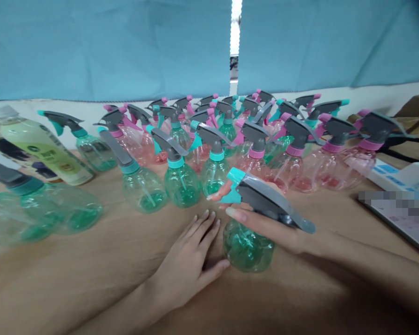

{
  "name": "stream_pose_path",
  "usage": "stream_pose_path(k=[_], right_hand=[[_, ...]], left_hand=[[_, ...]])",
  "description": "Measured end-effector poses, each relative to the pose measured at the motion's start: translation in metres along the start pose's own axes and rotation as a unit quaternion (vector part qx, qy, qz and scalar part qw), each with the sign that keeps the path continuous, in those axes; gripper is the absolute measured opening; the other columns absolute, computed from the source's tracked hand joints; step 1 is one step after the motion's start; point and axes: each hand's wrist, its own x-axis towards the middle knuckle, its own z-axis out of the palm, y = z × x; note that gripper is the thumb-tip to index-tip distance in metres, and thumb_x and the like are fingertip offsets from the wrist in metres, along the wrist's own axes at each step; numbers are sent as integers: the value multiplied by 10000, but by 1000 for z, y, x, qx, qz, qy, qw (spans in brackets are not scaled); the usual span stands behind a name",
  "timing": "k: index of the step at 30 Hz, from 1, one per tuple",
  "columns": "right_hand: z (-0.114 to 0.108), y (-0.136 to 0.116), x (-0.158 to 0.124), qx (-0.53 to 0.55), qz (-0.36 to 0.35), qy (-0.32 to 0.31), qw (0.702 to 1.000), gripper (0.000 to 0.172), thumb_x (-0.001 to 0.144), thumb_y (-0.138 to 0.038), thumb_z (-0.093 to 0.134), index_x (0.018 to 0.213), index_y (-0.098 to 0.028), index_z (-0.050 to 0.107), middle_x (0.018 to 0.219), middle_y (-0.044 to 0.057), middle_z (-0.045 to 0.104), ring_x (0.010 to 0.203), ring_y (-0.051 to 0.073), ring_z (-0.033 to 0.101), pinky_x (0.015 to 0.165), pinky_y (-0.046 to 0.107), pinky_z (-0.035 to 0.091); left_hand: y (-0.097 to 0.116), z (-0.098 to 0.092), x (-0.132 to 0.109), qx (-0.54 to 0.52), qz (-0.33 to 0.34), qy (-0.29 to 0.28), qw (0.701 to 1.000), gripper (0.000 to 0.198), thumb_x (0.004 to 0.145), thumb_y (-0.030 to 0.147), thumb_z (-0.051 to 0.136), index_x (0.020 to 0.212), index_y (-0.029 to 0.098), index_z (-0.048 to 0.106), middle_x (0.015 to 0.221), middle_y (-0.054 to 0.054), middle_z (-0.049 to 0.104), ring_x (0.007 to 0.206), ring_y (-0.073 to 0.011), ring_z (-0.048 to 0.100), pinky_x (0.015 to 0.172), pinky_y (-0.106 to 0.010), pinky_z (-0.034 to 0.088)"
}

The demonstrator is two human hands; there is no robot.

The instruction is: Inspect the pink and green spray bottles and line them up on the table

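Observation:
My right hand point(265, 223) is wrapped round the neck of a green spray bottle point(248, 246) with a grey trigger head and teal nozzle. The bottle stands near the front of the wooden table point(125, 274), its nozzle pointing left. Beside it, my left hand point(190, 258) lies palm down on the tabletop, fingers stretched out and holding nothing. Just beyond my hands stand more green spray bottles, the closest being a round one point(182, 184) with a teal collar and another point(214, 174) to its right.
Pink spray bottles point(288, 167) crowd the back and right. At left, green bottles point(80, 209) stand before a large pale-green labelled bottle point(45, 146). A tablet-like flat object point(401, 218) lies at the right edge. Blue cloth point(125, 46) hangs behind the table.

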Motion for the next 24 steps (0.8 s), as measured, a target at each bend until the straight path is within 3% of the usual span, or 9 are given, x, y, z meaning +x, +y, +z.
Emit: stream_pose_path(k=[3,8,17,24], right_hand=[[0,-3,1,10,5,-2,1000,246,875,-414,565,1057,-252,595,675,-32,565,588,133,552,714,308,525],[-5,-11,3,-13,-14,-2,1000,220,850,-403,597,977,-223,601,674,-31,559,590,132,533,618,273,474],[-10,-17,6,1,-49,-6,999,125,830,-349,595,836,-228,566,715,-23,568,632,131,545,591,266,439],[-9,-13,4,19,-53,-26,998,239,839,-440,560,736,-226,531,641,-27,519,558,114,490,516,255,401]], left_hand=[[-1,2,0,3,4,1,1000,665,938,466,528,1443,93,309,1510,-183,303,1398,-304,237,1095,-491,288],[-1,4,0,2,3,5,1000,639,930,467,540,1427,115,347,1511,-172,307,1393,-316,246,1086,-501,307],[-1,2,1,3,3,8,1000,646,938,477,525,1433,113,325,1508,-174,313,1396,-316,239,1086,-510,305],[-1,3,-1,-4,7,18,1000,682,935,465,534,1466,142,255,1514,-160,306,1393,-311,252,1088,-500,306]])
